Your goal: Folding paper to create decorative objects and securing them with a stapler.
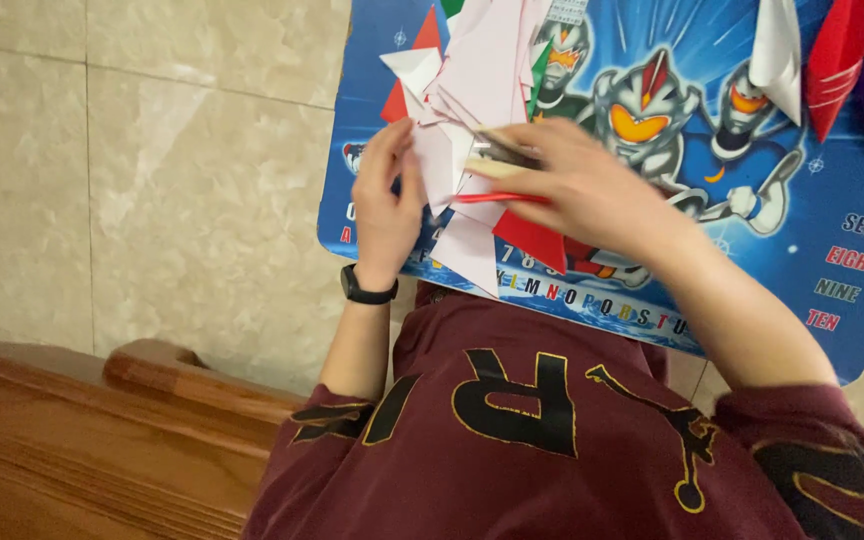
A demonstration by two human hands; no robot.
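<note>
Head view: left hand [386, 205] pinches pink paper [482, 90]; right hand [582, 185] clamps a red pen [497, 198] (judgement: steady the sheet, short strokes).

Paper pile [472, 110] on board [752, 230], likely lap-held.

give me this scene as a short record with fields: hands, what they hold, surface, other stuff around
left hand: holds the left edge of a pile of folded paper pieces, mostly pale pink and white, some red
right hand: lies over the pile, fingers on a red pencil-like stick
surface: blue cartoon-printed board across the lap
wrist: black band on the left wrist
clothing: maroon sweatshirt with black and yellow print
nearby: white and red folded paper pieces at the board's top right; wooden furniture at lower left; beige tiled floor
</note>
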